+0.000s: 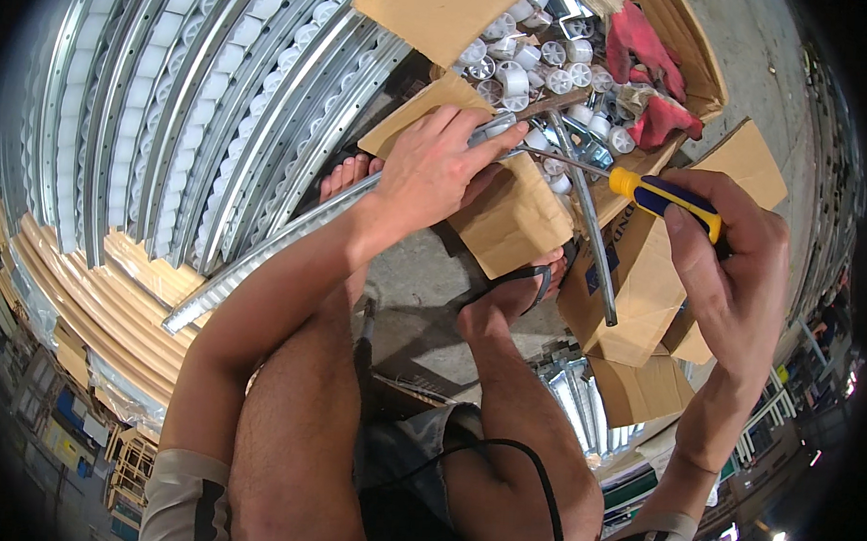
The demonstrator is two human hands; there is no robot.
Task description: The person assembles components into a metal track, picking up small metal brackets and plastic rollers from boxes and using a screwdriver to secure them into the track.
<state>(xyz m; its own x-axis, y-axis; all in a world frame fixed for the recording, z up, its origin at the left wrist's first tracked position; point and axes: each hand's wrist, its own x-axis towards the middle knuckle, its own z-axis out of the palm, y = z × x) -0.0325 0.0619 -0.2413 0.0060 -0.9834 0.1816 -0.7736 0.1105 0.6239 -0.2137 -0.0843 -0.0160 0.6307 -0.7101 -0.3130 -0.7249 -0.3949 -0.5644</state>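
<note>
My left hand (436, 164) is closed around one end of a long galvanized metal rail (260, 266), which slants down to the left past my forearm. In my right hand (729, 254) is a screwdriver (669, 201) with a yellow and dark blue handle. Its thin shaft points left, with the tip close to the rail's end by my left fingers. Whether the tip touches the rail I cannot tell. Beyond the hands, an open cardboard box (699, 52) holds many white plastic wheels (512, 81) and shiny metal pieces.
Roller tracks (184, 105) with white wheels lie side by side at the left, above tan wrapped lengths (98, 304). Red gloves (644, 50) rest on the box contents. A narrow metal bar (590, 219) leans out over another cardboard box (630, 303). Metal pieces (578, 403) lie lower right.
</note>
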